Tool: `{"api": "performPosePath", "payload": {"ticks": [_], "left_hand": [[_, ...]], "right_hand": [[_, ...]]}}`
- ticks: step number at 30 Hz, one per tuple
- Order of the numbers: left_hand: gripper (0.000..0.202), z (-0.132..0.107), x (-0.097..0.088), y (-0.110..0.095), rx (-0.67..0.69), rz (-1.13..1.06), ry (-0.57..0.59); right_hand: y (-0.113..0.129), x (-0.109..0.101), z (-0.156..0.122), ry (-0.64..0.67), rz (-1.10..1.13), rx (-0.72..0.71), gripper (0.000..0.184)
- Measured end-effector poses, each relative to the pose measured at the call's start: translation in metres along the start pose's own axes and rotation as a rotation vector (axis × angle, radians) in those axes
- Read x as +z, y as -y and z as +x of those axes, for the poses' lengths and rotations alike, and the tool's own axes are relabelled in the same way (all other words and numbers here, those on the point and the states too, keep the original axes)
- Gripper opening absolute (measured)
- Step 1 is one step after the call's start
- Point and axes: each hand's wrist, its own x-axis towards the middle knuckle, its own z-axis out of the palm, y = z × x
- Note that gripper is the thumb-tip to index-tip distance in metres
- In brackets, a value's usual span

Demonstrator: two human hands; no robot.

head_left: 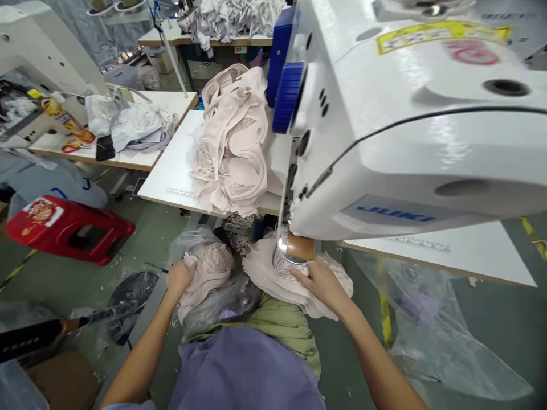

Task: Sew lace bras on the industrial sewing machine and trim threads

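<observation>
My left hand [182,279] grips the edge of a beige lace bra [211,262] that lies over clear plastic at my lap. Its fingertips are partly hidden by the fabric. Under the head of the white sewing machine [427,142], my right hand [323,283] holds a second beige bra [265,265], thumb pointing left across the lace cup. The far fingers of that hand are partly covered by the machine. On the white table beyond, a tall heap of beige bras [239,142] rests beside the machine's blue handwheel [288,97].
A red plastic stool [64,228] lies on its side at left. White garments [141,125] and a yellow spray can [64,117] are on the neighbouring table. Clear plastic sheeting [453,330] hangs at right below the white tabletop [461,250].
</observation>
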Motion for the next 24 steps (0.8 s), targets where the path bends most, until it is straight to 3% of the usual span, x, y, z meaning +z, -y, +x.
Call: {"api": "performPosePath", "payload": {"ticks": [3, 5, 7, 10, 12, 14, 16, 18, 21, 24], "left_hand": [[0.035, -0.012, 0.004, 0.008, 0.01, 0.045, 0.089], [0.038, -0.033, 0.001, 0.0, 0.044, 0.062, 0.091], [0.039, -0.066, -0.007, -0.016, 0.103, 0.062, 0.089], [0.033, -0.123, -0.026, -0.048, 0.303, -0.002, 0.135], [0.034, -0.15, -0.041, -0.065, 0.577, -0.167, 0.167], [0.033, -0.156, -0.054, -0.074, 0.741, -0.394, 0.115], [0.025, -0.144, -0.061, -0.078, 0.701, -0.615, 0.075], [0.035, -0.124, -0.06, -0.084, 0.587, -0.812, 0.258], [0.041, -0.105, -0.051, -0.102, 0.506, -1.04, 0.775], [0.047, -0.107, -0.046, -0.127, 0.414, -1.155, 1.019]], "right_hand": [[0.021, -0.007, -0.007, -0.177, 0.059, 0.026, 0.058], [0.047, -0.009, -0.015, -0.196, 0.154, 0.043, 0.058], [0.08, -0.005, -0.02, -0.019, 0.26, -0.029, 0.062], [0.124, 0.006, -0.019, 0.326, 0.359, -0.297, 0.079], [0.141, 0.009, -0.018, 0.487, 0.363, -0.441, 0.051], [0.148, 0.002, -0.021, 0.598, 0.352, -0.521, 0.017], [0.147, -0.016, -0.03, 0.624, 0.351, -0.55, 0.026], [0.143, -0.04, -0.044, 0.572, 0.356, -0.526, 0.029], [0.137, -0.077, -0.068, 0.493, 0.321, -0.462, 0.034], [0.13, -0.103, -0.09, 0.378, 0.261, -0.413, 0.041]]}}
